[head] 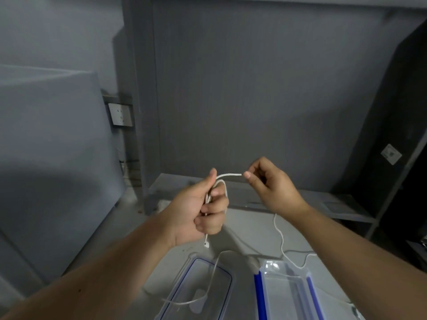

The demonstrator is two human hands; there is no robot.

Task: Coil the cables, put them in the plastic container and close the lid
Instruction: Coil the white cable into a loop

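White cable point(230, 174) runs level between left hand point(203, 209), fisted around its loops, and right hand point(270, 183), pinching it; its tail drops to the worktop point(245, 229) beside the open plastic container point(286, 294).

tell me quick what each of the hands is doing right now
Left hand: closed around loops of the white cable.
Right hand: closed, pinching the same cable between thumb and fingers.

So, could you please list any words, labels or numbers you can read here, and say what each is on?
None can be read.
White sticker on the dark cabinet at right: print too small and blurred to read.
Wall socket: no legible marking.
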